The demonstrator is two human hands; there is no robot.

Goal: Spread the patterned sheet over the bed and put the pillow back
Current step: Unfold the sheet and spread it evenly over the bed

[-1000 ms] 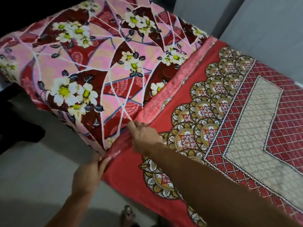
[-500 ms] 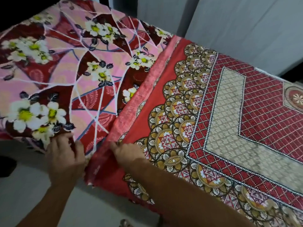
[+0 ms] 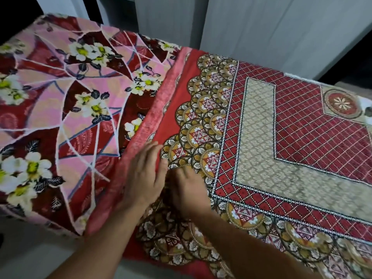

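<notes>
Grey wall panels (image 3: 251, 27) behind, pale floor (image 3: 30, 258), maybe dark doorway top-left.

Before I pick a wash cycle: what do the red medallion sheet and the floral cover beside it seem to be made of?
Red medallion sheet: looks like a thin printed woven fabric, cotton or a blend, matte; it lies flat, and its folded edge shows a paler back. Floral cover: looks plusher, perhaps fleece or velour, with soft, fuzzy print edges, though blur may add to that. Both hands, left and right, press flat on the sheet.

left hand (image 3: 144, 178) flat, right hand (image 3: 188, 191) flat, side by side
</notes>
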